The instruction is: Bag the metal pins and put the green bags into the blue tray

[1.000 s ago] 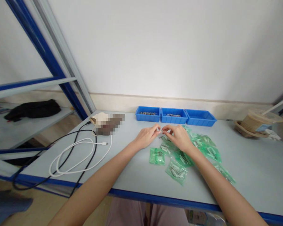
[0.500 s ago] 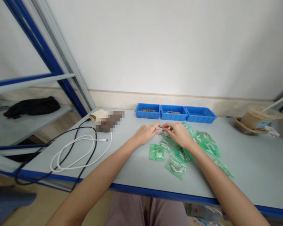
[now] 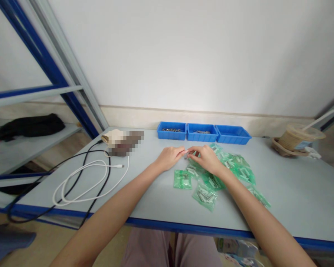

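My left hand (image 3: 169, 157) and my right hand (image 3: 204, 158) meet above the table, fingertips almost touching. Both are closed in a pinch around small metal pieces (image 3: 187, 155), thin and shiny, too small and half hidden to name. Under and beside my right hand lie several green plastic bags (image 3: 233, 165) with metal and white parts inside. One flat green bag (image 3: 183, 179) lies apart, just below my left hand. A paler bag (image 3: 205, 196) of metal parts is nearer the table's front edge.
Three blue bins (image 3: 202, 132) stand along the wall; the left and middle ones hold metal pieces. A white cable (image 3: 100, 163) and a black cable (image 3: 109, 181) curl on the left. At the right sits a lidded tub (image 3: 300, 137) in a brown holder.
My hands stay together, with the fingers of the left hand now folded closer over the small pieces. The whole view has shifted slightly, so everything sits a little further left.
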Demonstrator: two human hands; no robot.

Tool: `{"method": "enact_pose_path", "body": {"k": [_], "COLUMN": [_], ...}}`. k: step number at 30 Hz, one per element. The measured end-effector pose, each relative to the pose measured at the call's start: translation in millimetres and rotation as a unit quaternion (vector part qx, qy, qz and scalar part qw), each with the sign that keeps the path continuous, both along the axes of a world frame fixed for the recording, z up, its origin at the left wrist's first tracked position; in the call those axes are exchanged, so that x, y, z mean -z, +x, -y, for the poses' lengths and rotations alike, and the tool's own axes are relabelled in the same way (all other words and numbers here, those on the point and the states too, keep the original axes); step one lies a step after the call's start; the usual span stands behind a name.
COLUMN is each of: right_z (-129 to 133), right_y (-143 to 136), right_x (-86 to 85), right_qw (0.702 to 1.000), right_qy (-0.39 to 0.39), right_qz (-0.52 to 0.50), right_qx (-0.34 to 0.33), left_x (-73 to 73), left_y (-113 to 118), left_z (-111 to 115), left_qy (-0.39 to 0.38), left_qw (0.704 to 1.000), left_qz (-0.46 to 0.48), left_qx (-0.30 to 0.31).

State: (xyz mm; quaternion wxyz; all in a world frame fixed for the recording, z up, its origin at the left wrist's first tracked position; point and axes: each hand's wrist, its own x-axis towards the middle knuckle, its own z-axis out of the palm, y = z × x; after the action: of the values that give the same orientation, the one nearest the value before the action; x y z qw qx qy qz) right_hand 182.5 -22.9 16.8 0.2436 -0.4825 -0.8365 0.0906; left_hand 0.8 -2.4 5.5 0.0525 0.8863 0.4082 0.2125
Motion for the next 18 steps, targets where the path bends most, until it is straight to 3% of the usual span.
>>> {"method": "enact_pose_path", "body": {"k": [6,12,15,18], "right_z": [-1.3,-50.4,-61.1,-47.3], "right_y": [-1.1,20.0,24.2,15.7], "right_x": [-3.3,-22.1,-26.4,-18.6], "right_qw": [0.996,0.975,0.956,0.965], "right_qy": [0.066,0.106,0.139,0.157], "right_qz": [0.038,0.073,0.093,0.104], "right_qx": [0.038,0.182,0.240,0.182], "left_x": [1.9,4.5,5.7,5.3], "left_y": [-1.8,-10.5,-11.8,-11.6], "left_z": [-2.1,-11.2,-12.6,-11.7], "left_qy": [-0.031,-0.038,-0.044,-0.040], "left_qw": [0.996,0.989,0.990,0.991], "left_qz": [0.078,0.103,0.087,0.079], "left_qx": [-0.039,-0.100,-0.106,-0.104]}}
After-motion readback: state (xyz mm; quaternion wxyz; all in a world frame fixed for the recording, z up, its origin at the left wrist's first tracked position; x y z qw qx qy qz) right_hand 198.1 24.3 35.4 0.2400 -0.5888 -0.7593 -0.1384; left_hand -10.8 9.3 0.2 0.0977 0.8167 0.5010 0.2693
